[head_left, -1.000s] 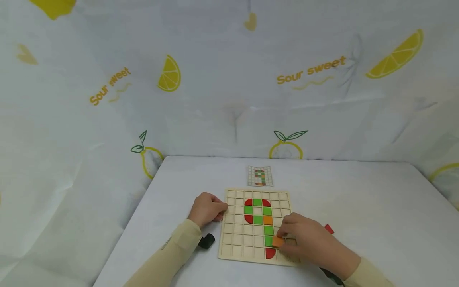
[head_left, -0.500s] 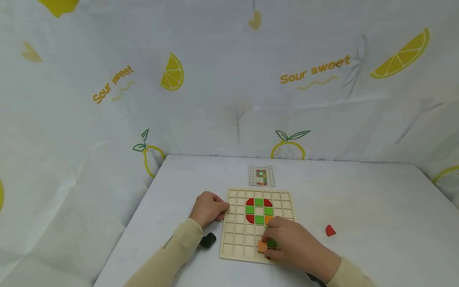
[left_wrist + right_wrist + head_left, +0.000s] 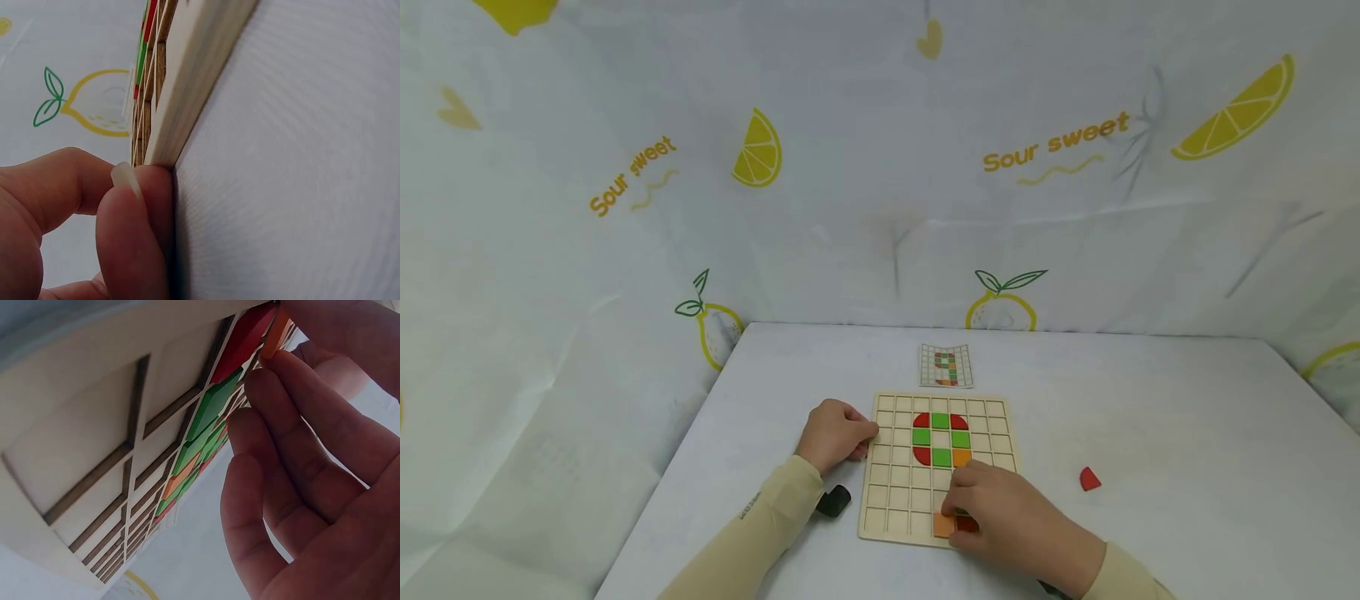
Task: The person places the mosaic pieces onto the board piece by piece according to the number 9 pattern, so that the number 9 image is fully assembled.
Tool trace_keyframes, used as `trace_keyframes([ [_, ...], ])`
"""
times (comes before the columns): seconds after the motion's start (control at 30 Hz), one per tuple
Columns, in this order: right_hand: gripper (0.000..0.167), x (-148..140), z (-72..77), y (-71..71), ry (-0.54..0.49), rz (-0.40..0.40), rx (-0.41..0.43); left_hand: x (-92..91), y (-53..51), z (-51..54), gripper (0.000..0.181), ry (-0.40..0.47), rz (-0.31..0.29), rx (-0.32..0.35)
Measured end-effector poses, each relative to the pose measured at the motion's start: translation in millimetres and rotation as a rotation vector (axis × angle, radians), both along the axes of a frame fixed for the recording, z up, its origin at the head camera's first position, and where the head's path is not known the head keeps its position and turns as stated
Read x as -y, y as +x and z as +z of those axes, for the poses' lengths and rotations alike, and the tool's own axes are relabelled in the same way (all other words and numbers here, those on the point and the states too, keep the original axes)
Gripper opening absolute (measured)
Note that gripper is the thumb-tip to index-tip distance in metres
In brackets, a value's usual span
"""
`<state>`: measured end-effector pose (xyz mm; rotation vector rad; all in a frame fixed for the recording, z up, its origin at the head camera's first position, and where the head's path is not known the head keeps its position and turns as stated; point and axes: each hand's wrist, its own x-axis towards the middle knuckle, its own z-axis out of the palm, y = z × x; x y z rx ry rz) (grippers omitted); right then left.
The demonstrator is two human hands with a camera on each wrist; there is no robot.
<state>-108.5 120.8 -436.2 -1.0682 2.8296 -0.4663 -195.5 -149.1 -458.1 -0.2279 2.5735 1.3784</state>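
Observation:
A wooden grid board point(image 3: 898, 498) lies on the table with red, green and orange tiles set in its cells. My right hand point(image 3: 1015, 521) pinches an orange square tile point(image 3: 943, 525) between thumb and fingertips at the board's front row. Just right of that tile is a red quarter-round tile point(image 3: 967, 524), partly hidden by the fingers. In the right wrist view, the orange tile point(image 3: 275, 336) is tilted beside the red one. My left hand point(image 3: 837, 436) holds the board's left edge; the left wrist view has its thumb and fingertip against the board's edge point(image 3: 181, 119).
A loose red quarter-round tile point(image 3: 1089, 479) lies right of the board. Behind the board is a small printed pattern card point(image 3: 946, 367). White cloth with lemon prints point(image 3: 880, 192) hangs behind the table. A black wrist device point(image 3: 835, 502) shows by the left sleeve.
My right hand has carried the orange tile left and toward the front row, beside the red quarter-round tile. The loose red tile has come fully into view. My left hand stays at the board's edge.

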Motion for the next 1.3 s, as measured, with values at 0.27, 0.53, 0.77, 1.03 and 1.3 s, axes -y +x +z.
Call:
trace_keyframes([
  [0.27, 0.019, 0.3, -0.1, 0.5, 0.004, 0.004, -0.006, 1.9, -3.0, -2.5, 0.014, 0.009, -0.002, 0.007],
  [0.53, 0.018, -2.6, 3.5, 1.4, 0.016, -0.032, -0.01, -0.7, -3.7, -2.2, 0.013, -0.001, -0.009, 0.011],
  [0.77, 0.014, -13.5, 3.3, 0.2, 0.039, -0.073, -0.007, 0.7, 0.5, 1.5, 0.012, 0.0, -0.006, 0.005],
  [1.03, 0.017, -55.5, -0.3, 7.9, 0.06, -0.24, -0.018, 0.5, 1.1, 1.4, 0.011, -0.013, 0.005, 0.015],
  [1.3, 0.021, -94.3, 8.1, 11.7, 0.109, -0.398, -0.056, 0.1, -0.1, 0.2, 0.012, -0.04, 0.006, 0.019],
])
